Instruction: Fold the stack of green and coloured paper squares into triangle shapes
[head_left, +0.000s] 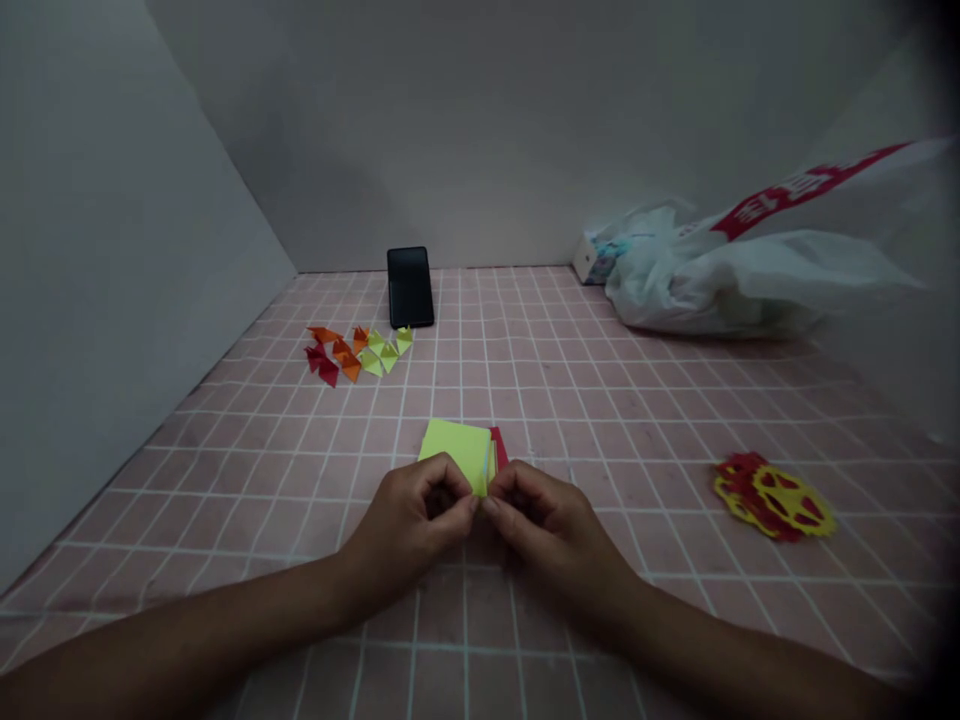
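Observation:
My left hand and my right hand meet at the middle of the table, thumb and forefinger closed on each. Between the fingertips is a small piece of yellow-green paper, mostly hidden by them; its folded shape cannot be made out. Just beyond my hands lies a stack of square yellow-green paper, its near part covered by my left hand. A strip of red paper shows at the stack's right side, by my right fingers.
Several small folded paper cranes in red, orange and yellow-green sit at back left. Behind them a black phone leans upright. Red and yellow cut-out discs lie at right. A white plastic bag and a box stand at back right.

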